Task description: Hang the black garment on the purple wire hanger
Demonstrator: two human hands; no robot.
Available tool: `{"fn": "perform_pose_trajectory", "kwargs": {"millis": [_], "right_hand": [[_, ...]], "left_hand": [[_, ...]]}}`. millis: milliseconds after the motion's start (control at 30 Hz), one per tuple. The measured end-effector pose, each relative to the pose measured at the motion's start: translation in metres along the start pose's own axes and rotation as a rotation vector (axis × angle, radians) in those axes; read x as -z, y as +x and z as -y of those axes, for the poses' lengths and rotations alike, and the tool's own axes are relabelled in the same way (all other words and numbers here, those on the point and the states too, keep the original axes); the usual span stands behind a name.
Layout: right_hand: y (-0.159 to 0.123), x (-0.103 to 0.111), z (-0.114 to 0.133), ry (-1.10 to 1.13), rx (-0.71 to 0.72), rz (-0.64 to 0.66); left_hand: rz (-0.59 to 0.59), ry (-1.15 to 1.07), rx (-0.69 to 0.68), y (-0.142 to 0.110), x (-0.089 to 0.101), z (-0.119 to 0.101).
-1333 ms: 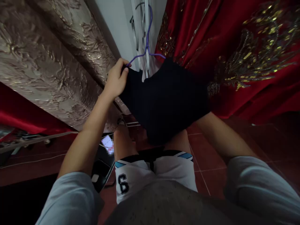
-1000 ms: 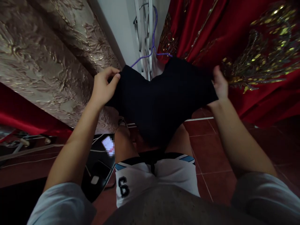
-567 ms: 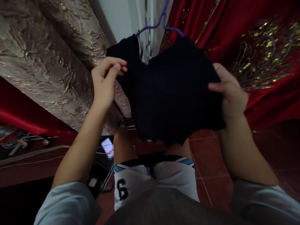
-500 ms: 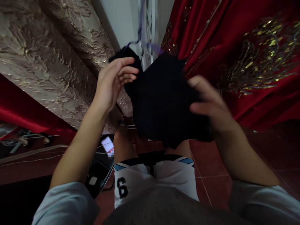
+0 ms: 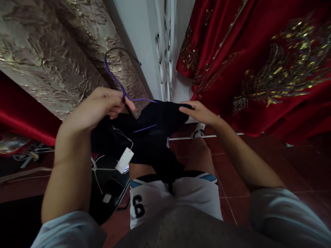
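Note:
A dark garment (image 5: 155, 137) hangs in front of my legs on a purple wire hanger (image 5: 113, 76). The hanger's hook points up and away, and one of its arms runs into the garment. My left hand (image 5: 108, 103) is closed around the hanger just below the hook. With fingers and thumb, my right hand (image 5: 198, 112) pinches the garment's upper right part. A white tag (image 5: 124, 160) dangles on a string from the garment's left side. The lower folds are too dark to make out.
Beige embossed curtains (image 5: 64, 62) hang at the left and red curtains with gold sequins (image 5: 279, 69) at the right. Between them stands a white ornate panel (image 5: 165, 51). A black table (image 5: 113, 199) with a white case (image 5: 107, 198) is by my left leg.
The garment has turned and come lower, bringing the tag into sight. My left hand has closed on the hanger below its hook, and my right hand has moved left along the garment.

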State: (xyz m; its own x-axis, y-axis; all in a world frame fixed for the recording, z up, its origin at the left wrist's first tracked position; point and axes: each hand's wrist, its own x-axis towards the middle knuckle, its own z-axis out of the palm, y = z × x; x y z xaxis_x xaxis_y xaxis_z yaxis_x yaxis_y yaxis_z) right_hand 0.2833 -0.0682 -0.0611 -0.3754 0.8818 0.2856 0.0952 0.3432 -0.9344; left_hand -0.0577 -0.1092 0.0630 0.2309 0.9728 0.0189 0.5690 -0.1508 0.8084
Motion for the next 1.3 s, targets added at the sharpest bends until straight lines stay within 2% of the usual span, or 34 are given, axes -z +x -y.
{"fn": "perform_pose_trajectory", "kwargs": {"millis": [67,200,300,367,400,433,467,533,600,667,733,833,867,900,967,1000,1033,1100,1167,1233,1300], "right_hand": [[0.007,0.002,-0.001,0.136,-0.081,-0.011],[0.037,0.019,0.018,0.255,0.018,-0.339],[0.053,0.038,0.041,0.323,0.109,-0.537],[0.047,0.046,0.051,0.361,0.166,-0.626],[0.038,0.047,0.053,0.371,0.182,-0.65],[0.027,0.047,0.053,0.371,0.187,-0.665],[0.015,0.045,0.051,0.363,0.181,-0.675],[-0.008,0.039,0.042,0.349,0.163,-0.689],[-0.024,0.034,0.03,0.372,0.161,-0.717],[-0.03,0.034,0.02,0.412,0.169,-0.736],[-0.029,0.036,0.013,0.441,0.157,-0.736],[-0.03,0.035,0.008,0.392,0.108,-0.736],[-0.033,0.029,0.007,0.319,0.109,-0.795],[-0.038,0.02,0.005,0.206,0.128,-0.906],[-0.053,-0.01,-0.002,-0.103,0.208,-1.205],[-0.06,-0.029,-0.006,-0.264,0.221,-1.316],[-0.067,-0.048,-0.011,-0.355,0.206,-1.291],[-0.077,-0.083,-0.02,-0.326,0.105,-1.093],[-0.083,-0.106,-0.024,-0.145,-0.114,-0.685],[-0.089,-0.115,-0.02,0.06,-0.326,-0.307],[-0.097,-0.116,-0.009,0.205,-0.424,-0.09]], "left_hand": [[-0.216,0.013,-0.075,0.014,-0.001,0.0],[-0.591,0.022,-0.472,0.028,-0.011,0.002],[-0.846,0.102,-0.721,0.016,-0.021,0.007],[-1.011,0.121,-0.779,0.003,-0.032,0.018],[-1.058,0.139,-0.78,-0.003,-0.041,0.026],[-1.057,0.169,-0.775,-0.009,-0.052,0.036],[-1.002,0.217,-0.758,-0.013,-0.065,0.047],[-0.747,0.298,-0.681,-0.019,-0.095,0.069],[-0.527,0.268,-0.559,-0.018,-0.128,0.084],[-0.443,0.158,-0.45,-0.012,-0.156,0.09],[-0.482,0.018,-0.373,0.001,-0.175,0.088],[-0.608,-0.184,-0.291,0.021,-0.189,0.08],[-0.645,-0.238,-0.276,0.026,-0.192,0.078],[-0.677,-0.285,-0.271,0.028,-0.195,0.076],[-0.731,-0.371,-0.272,0.025,-0.203,0.072],[-0.746,-0.419,-0.267,0.019,-0.208,0.069],[-0.748,-0.471,-0.249,0.011,-0.213,0.067],[-0.715,-0.572,-0.197,-0.01,-0.224,0.06],[-0.659,-0.648,-0.169,-0.03,-0.23,0.052],[-0.634,-0.689,-0.165,-0.045,-0.233,0.046],[-0.653,-0.717,-0.144,-0.054,-0.231,0.044]]}}
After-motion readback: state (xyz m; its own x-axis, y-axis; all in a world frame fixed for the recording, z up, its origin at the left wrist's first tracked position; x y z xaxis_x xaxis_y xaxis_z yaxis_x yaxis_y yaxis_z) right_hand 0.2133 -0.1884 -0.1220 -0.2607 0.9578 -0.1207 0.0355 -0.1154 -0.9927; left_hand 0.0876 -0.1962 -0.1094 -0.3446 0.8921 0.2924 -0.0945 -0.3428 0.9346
